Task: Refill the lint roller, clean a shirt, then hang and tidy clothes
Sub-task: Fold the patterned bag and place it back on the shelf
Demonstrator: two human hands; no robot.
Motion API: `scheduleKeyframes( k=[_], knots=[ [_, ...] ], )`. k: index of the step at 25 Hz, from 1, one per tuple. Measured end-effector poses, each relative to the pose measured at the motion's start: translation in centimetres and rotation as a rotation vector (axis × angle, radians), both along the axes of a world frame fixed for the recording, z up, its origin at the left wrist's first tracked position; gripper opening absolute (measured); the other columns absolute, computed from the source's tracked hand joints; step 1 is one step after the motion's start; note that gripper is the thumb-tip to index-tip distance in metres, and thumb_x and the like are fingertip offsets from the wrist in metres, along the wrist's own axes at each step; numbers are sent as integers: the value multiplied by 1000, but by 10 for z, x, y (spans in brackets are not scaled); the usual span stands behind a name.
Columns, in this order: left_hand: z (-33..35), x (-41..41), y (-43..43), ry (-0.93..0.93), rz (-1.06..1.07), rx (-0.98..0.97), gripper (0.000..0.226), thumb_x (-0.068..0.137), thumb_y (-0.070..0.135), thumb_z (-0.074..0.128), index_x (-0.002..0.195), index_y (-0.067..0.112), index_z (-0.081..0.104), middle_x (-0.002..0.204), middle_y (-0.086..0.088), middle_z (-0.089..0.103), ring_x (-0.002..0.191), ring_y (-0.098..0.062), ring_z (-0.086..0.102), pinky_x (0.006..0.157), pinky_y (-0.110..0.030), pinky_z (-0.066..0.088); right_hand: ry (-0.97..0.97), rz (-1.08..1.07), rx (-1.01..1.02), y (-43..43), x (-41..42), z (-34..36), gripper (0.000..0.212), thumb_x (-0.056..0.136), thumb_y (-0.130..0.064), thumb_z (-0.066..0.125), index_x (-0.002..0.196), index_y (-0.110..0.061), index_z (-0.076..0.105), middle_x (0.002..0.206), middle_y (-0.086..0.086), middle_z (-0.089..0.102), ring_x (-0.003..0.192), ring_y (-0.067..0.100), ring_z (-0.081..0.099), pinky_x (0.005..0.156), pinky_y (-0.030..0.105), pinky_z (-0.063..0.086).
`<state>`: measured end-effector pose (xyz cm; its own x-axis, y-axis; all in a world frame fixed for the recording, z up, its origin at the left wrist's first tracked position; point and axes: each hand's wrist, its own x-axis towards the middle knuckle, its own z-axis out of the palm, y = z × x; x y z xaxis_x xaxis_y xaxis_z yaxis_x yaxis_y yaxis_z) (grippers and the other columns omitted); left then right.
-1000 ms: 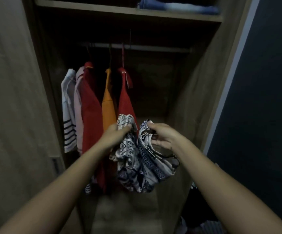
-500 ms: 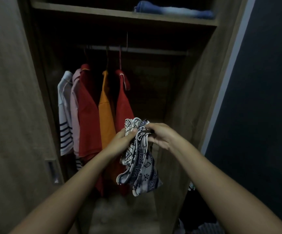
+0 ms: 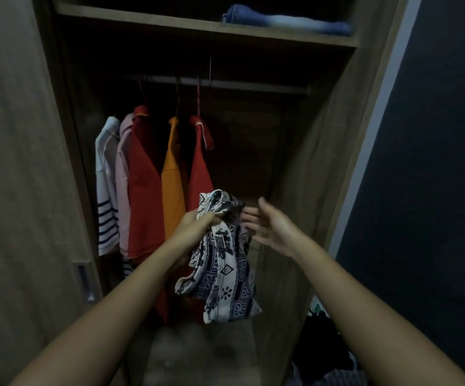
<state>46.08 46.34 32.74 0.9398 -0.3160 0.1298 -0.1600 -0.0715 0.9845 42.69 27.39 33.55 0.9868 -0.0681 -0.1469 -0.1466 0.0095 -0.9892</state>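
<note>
A white garment with a dark blue pattern [image 3: 223,263] hangs bunched in front of the open wardrobe. My left hand [image 3: 195,227] grips its top, and the cloth drops down below the fist. Just right of the garment, my right hand [image 3: 270,224] is open with fingers spread and holds nothing. On the hanging rail [image 3: 253,86] behind hang several shirts: a white striped one [image 3: 106,190], a pink one [image 3: 122,174], a red one [image 3: 142,185], an orange one [image 3: 172,188] and another red one [image 3: 200,174]. The right half of the rail is bare.
Folded blue jeans [image 3: 287,22] lie on the wooden shelf [image 3: 142,19] above the rail. The wardrobe door [image 3: 22,176] stands at the left with a recessed handle [image 3: 85,282]. A dark wall [image 3: 434,162] fills the right. Loose clothes [image 3: 328,355] lie low at the right.
My right hand has let go of the patterned garment and opened beside it. The garment, earlier spread between both hands, is bunched together in my left hand.
</note>
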Motion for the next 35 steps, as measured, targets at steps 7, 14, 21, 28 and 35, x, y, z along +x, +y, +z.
scheduleKeyframes(
  k=[7,14,21,28,35],
  knots=[
    [-4,16,22,253,-144,-418,24,74,16,47,91,12,64,69,-8,70,58,-15,66,63,-25,52,-26,-32,44,-10,-7,-22,72,69,-69,60,118,-17,56,112,10,68,99,20,65,85,35,54],
    [-48,24,32,-32,26,29,73,63,70,59,123,29,51,115,6,60,111,-23,57,98,-46,44,-435,-338,-479,-22,-1,14,35,80,-50,64,101,-21,66,102,-11,66,103,11,60,93,32,46],
    [-15,24,6,-43,388,-262,50,96,40,43,137,31,16,107,-7,56,71,-19,59,58,-32,52,-335,173,-578,-36,-23,24,68,76,-31,73,133,-33,36,136,-11,38,120,4,43,103,30,39],
    [-28,12,8,-156,176,-83,38,94,33,36,131,25,31,118,1,49,110,-20,50,78,-24,42,-462,-141,-627,-41,-15,18,28,89,-29,61,109,-19,45,103,-4,53,97,15,54,78,25,47],
    [-18,11,-3,-238,280,-70,48,88,53,46,122,19,48,105,8,61,99,-15,58,90,-36,43,-514,-290,-607,-28,-22,29,40,91,-38,54,112,-18,27,118,0,41,111,15,44,87,31,38]
  ],
)
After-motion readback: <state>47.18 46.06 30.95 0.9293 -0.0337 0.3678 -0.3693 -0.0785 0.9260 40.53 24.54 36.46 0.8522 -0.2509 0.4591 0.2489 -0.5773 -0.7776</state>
